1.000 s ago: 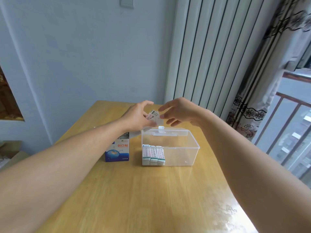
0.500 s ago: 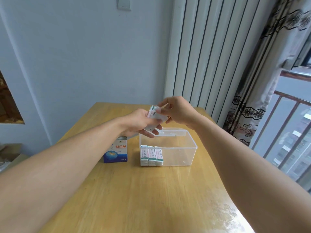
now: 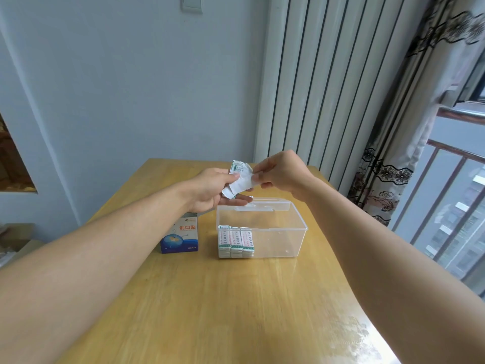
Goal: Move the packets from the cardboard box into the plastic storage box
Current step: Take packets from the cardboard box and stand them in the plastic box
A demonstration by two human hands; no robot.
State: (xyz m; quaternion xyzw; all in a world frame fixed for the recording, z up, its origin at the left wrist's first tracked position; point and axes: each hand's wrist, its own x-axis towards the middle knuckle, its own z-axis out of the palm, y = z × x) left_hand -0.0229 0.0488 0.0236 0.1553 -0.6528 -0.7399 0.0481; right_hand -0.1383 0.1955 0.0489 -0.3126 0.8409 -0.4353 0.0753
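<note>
A bundle of packets (image 3: 240, 179) is held in the air above the back edge of the clear storage box (image 3: 275, 241), the left hand (image 3: 212, 190) grasping its lower end and the right hand (image 3: 282, 173) pinching its upper edge. The bundle appears light, thin and floppy, liable to fan apart, so it is best taken across its width. More packets (image 3: 236, 244) stand inside the box's left end; the cardboard box (image 3: 181, 236) stands just beside it on the counter (image 3: 210, 311).

The plastic storage box (image 3: 275, 232) is open-topped; its left end is filled by stacked packets (image 3: 236, 244), the right part left free. The cardboard box (image 3: 181, 236) stands just beside, left.
</note>
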